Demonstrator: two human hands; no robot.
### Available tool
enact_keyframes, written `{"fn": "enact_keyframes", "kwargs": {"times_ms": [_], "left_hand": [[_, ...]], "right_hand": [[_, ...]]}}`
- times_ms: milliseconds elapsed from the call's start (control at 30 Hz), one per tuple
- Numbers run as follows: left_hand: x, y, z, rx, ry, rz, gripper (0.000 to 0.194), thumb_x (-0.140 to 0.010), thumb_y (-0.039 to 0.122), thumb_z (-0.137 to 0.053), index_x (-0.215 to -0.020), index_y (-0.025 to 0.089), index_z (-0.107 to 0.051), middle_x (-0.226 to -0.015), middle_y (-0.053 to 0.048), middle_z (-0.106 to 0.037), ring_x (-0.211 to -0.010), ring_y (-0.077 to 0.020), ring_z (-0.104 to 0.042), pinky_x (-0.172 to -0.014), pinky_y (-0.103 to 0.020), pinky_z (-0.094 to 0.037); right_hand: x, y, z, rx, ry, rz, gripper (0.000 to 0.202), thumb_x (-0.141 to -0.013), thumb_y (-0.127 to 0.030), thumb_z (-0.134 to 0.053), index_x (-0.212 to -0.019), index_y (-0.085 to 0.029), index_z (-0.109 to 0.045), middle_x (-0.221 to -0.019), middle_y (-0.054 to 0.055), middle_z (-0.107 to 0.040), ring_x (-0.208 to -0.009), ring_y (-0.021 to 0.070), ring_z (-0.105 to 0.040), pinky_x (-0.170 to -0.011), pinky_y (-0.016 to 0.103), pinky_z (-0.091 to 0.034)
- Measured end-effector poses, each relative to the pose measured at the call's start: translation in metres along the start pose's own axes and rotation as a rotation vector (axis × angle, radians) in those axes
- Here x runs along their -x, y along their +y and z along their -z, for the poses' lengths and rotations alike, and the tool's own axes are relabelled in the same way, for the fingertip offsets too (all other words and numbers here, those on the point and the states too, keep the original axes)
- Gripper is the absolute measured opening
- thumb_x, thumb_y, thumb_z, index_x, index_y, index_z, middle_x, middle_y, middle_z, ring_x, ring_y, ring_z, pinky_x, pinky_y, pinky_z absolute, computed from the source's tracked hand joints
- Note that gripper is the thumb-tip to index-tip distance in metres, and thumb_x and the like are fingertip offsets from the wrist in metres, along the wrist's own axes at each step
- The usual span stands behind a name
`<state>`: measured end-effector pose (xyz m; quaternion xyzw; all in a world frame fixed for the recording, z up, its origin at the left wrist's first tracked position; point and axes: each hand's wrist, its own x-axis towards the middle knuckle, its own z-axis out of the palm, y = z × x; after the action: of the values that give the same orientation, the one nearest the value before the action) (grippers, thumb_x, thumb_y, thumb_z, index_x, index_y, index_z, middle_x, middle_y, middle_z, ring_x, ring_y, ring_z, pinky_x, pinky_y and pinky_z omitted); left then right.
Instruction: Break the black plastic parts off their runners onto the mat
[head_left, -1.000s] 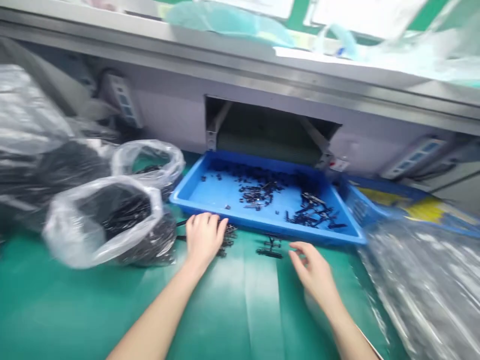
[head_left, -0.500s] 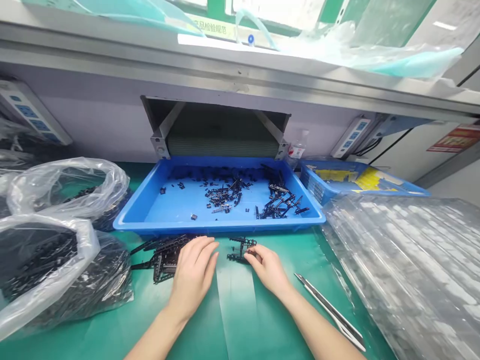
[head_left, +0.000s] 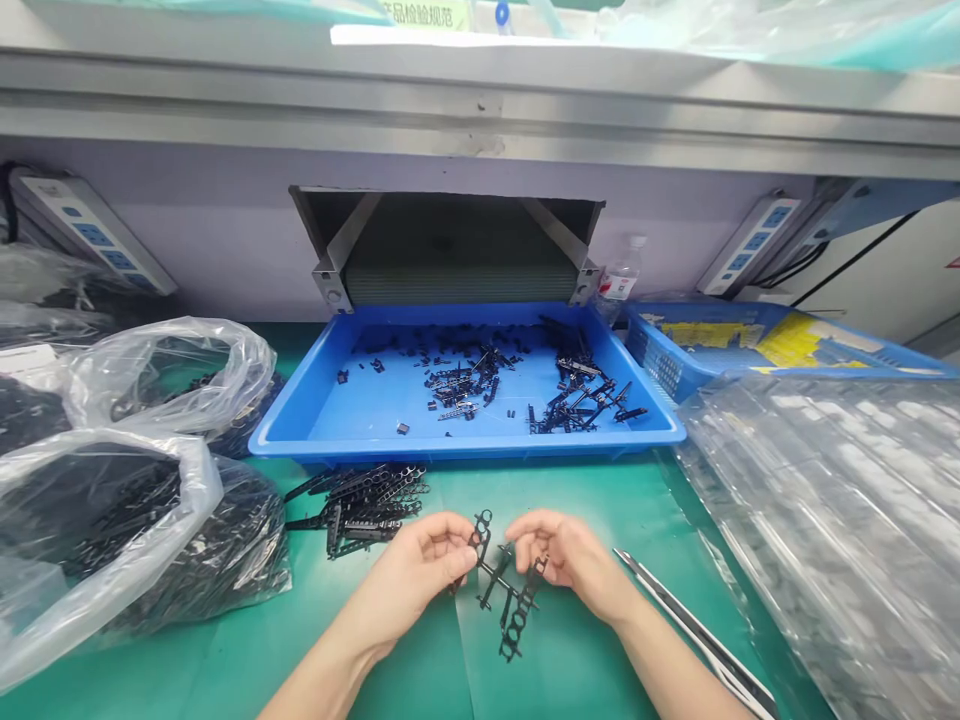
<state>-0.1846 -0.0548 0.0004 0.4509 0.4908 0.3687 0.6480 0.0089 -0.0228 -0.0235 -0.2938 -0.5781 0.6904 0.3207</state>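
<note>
"Head view: item location and grip?"

"The black frame is in front of the blue tray, near its middle. The fingers of the left hand are pinched on one end. Those of the right hand are curled and partly parted at the other side; whether they grip cannot be told."

"Risk?"

"In my judgement, uneven twisting between the hands could snap a thin link. A slack left pinch could drop it on the counter."

"Change from half a second ago?"

"Then it was close to the tray's front rim, right hand at it, left hand beside the black pile. Now the left hand has it, farther from the tray and turned."
</note>
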Motion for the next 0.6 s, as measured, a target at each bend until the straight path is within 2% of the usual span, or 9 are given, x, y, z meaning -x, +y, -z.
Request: {"fn": "enact_keyframes", "kwargs": {"times_ms": [67,133,200,267,333,400,500,533,600], "left_hand": [[0.0,0.0,0.001,0.171,-0.014,0.04,0.029,-0.068,0.037,-0.065,-0.078,0.013,-0.053,-0.065,0.002,-0.046,-0.058,-0.0073,-0.042,-0.054,-0.017,-0.035],[-0.001,-0.003,0.001,0.284,-0.003,0.065,0.032,-0.065,0.036,-0.069,-0.078,0.013,-0.052,-0.064,0.002,-0.046,-0.056,-0.0061,-0.041,-0.053,-0.016,-0.033],[-0.002,-0.006,0.0,0.376,-0.012,0.099,0.033,-0.063,0.035,-0.071,-0.076,0.013,-0.051,-0.062,0.002,-0.046,-0.054,-0.0054,-0.041,-0.051,-0.015,-0.033],[-0.003,-0.009,-0.002,0.459,-0.07,0.136,0.032,-0.063,0.033,-0.072,-0.075,0.012,-0.051,-0.061,0.001,-0.048,-0.053,-0.0055,-0.042,-0.051,-0.016,-0.033],[-0.004,-0.012,-0.004,0.518,-0.164,0.159,0.031,-0.065,0.032,-0.071,-0.076,0.01,-0.052,-0.064,-0.002,-0.051,-0.055,-0.0067,-0.045,-0.054,-0.017,-0.036],[-0.005,-0.013,-0.006,0.547,-0.196,0.152,0.028,-0.067,0.03,-0.069,-0.077,0.009,-0.053,-0.07,-0.005,-0.053,-0.06,-0.0088,-0.048,-0.06,-0.019,-0.039],[-0.008,-0.013,-0.007,0.562,-0.046,0.099,0.021,-0.071,0.026,-0.065,-0.076,0.012,-0.05,-0.073,-0.003,-0.053,-0.068,-0.0105,-0.051,-0.069,-0.023,-0.041],[-0.009,-0.012,-0.006,0.572,0.023,0.08,0.02,-0.07,0.025,-0.065,-0.075,0.014,-0.049,-0.072,-0.002,-0.052,-0.067,-0.0099,-0.05,-0.068,-0.023,-0.041],[-0.011,-0.009,-0.002,0.596,0.107,0.051,0.021,-0.067,0.021,-0.066,-0.074,0.015,-0.047,-0.069,0.001,-0.05,-0.057,-0.0064,-0.046,-0.057,-0.019,-0.04]], "right_hand": [[-0.001,0.001,0.001,0.001,0.055,0.005,0.047,-0.083,-0.057,-0.039,-0.097,-0.016,-0.058,-0.08,0.007,-0.055,-0.047,0.007,-0.034,-0.04,0.017,-0.024],[-0.001,0.003,-0.002,0.153,0.062,0.046,0.033,-0.082,-0.047,-0.05,-0.095,-0.019,-0.061,-0.089,0.007,-0.055,-0.056,0.0093,-0.043,-0.046,0.018,-0.033],[-0.002,0.004,-0.007,0.323,0.066,0.147,0.023,-0.081,-0.039,-0.056,-0.091,-0.021,-0.064,-0.084,0.005,-0.056,-0.064,0.0128,-0.049,-0.053,0.021,-0.038],[-0.002,0.007,-0.013,0.415,0.085,0.248,0.018,-0.083,-0.034,-0.054,-0.088,-0.022,-0.066,-0.074,0.004,-0.057,-0.065,0.0139,-0.051,-0.057,0.022,-0.041],[-0.003,0.009,-0.016,0.437,0.092,0.321,0.02,-0.086,-0.032,-0.049,-0.088,-0.022,-0.066,-0.07,0.003,-0.057,-0.064,0.0139,-0.053,-0.06,0.022,-0.043],[-0.003,0.012,-0.015,0.441,0.088,0.361,0.023,-0.088,-0.031,-0.044,-0.09,-0.021,-0.065,-0.071,0.004,-0.057,-0.064,0.0138,-0.053,-0.061,0.022,-0.044],[-0.003,0.013,-0.012,0.477,0.149,0.37,0.025,-0.089,-0.03,-0.041,-0.091,-0.02,-0.063,-0.075,0.005,-0.057,-0.067,0.0146,-0.054,-0.063,0.023,-0.045],[-0.002,0.013,-0.011,0.502,0.149,0.362,0.026,-0.089,-0.029,-0.039,-0.09,-0.019,-0.063,-0.076,0.005,-0.058,-0.069,0.0151,-0.054,-0.064,0.024,-0.045],[-0.001,0.012,-0.011,0.556,0.098,0.351,0.028,-0.09,-0.028,-0.035,-0.09,-0.018,-0.061,-0.078,0.006,-0.059,-0.073,0.0159,-0.054,-0.067,0.025,-0.045]]}}
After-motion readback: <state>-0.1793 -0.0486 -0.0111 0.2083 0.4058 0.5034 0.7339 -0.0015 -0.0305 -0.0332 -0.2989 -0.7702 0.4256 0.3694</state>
